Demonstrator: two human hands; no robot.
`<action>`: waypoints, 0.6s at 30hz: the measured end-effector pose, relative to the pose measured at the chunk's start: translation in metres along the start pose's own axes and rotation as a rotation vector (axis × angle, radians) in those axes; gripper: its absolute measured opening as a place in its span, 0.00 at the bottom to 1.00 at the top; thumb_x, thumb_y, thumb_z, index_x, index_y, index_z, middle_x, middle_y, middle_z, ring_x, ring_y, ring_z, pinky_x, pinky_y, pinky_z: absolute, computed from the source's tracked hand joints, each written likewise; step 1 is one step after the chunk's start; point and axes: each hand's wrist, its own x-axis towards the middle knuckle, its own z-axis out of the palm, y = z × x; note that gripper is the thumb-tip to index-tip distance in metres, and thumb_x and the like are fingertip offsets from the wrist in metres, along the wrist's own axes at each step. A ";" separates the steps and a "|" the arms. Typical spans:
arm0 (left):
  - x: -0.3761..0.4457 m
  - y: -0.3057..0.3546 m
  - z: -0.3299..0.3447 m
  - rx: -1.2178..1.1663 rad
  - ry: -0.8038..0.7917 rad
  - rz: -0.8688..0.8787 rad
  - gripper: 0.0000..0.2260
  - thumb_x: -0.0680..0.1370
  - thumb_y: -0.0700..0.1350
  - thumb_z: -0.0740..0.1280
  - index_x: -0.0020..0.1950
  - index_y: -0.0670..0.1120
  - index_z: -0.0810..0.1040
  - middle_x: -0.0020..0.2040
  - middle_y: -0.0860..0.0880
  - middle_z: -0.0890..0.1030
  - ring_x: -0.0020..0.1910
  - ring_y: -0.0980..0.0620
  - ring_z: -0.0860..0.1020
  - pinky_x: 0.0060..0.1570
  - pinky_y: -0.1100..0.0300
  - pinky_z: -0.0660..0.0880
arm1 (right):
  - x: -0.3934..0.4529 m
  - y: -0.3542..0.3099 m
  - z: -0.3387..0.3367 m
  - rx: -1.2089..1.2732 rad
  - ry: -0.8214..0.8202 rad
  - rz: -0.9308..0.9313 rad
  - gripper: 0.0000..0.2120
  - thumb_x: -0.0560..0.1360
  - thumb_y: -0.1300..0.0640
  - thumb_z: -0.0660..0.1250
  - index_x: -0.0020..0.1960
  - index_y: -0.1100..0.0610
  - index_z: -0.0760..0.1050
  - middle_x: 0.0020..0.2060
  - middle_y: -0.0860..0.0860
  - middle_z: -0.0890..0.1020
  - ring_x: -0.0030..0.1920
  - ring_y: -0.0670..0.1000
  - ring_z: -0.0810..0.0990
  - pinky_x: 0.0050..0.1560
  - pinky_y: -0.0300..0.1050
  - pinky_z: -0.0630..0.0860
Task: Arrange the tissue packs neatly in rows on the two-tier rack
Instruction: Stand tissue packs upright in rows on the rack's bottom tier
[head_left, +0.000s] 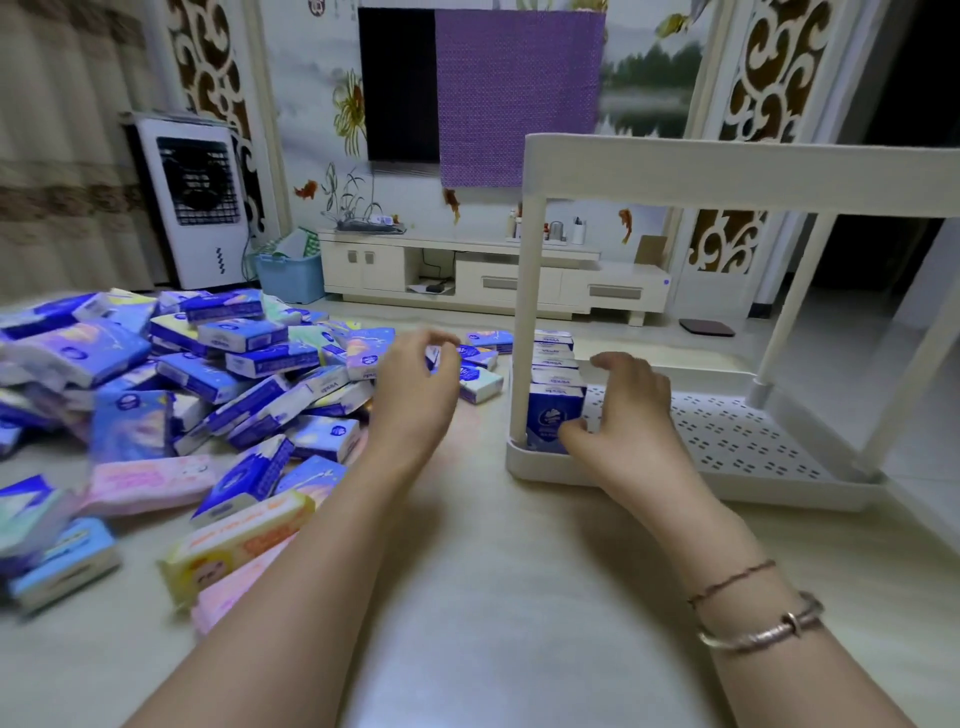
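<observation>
Head view. A two-tier rack (737, 447) stands at right of the frame on a pale floor (498, 597). A row of blue tissue packs (555, 387) stands upright along the left edge of its perforated lower tier, behind the front post. The right hand (621, 410) rests against the row's right side, fingers curled over it and thumb touching the nearest pack. The left hand (415, 384), at centre, hovers loosely curled, holding nothing. A loose heap of tissue packs (197, 384) fills the left.
</observation>
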 end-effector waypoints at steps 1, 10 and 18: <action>0.002 -0.004 -0.007 0.153 0.078 0.069 0.10 0.78 0.44 0.60 0.55 0.48 0.79 0.59 0.47 0.78 0.60 0.46 0.73 0.58 0.55 0.68 | -0.003 -0.003 0.001 -0.005 0.046 -0.037 0.24 0.71 0.59 0.65 0.66 0.55 0.67 0.63 0.51 0.69 0.65 0.52 0.61 0.61 0.44 0.66; 0.013 -0.042 -0.013 0.967 -0.284 -0.056 0.27 0.76 0.58 0.62 0.73 0.54 0.61 0.78 0.45 0.51 0.76 0.38 0.45 0.73 0.40 0.47 | -0.006 -0.015 0.018 0.002 0.007 -0.248 0.06 0.73 0.60 0.61 0.46 0.57 0.77 0.44 0.51 0.75 0.52 0.52 0.69 0.51 0.47 0.71; -0.007 -0.026 -0.016 0.915 -0.368 0.014 0.31 0.71 0.61 0.69 0.69 0.50 0.66 0.67 0.42 0.62 0.67 0.41 0.62 0.68 0.48 0.62 | -0.005 -0.007 0.022 0.027 -0.020 -0.249 0.06 0.74 0.59 0.62 0.46 0.54 0.78 0.43 0.49 0.76 0.51 0.51 0.70 0.51 0.44 0.71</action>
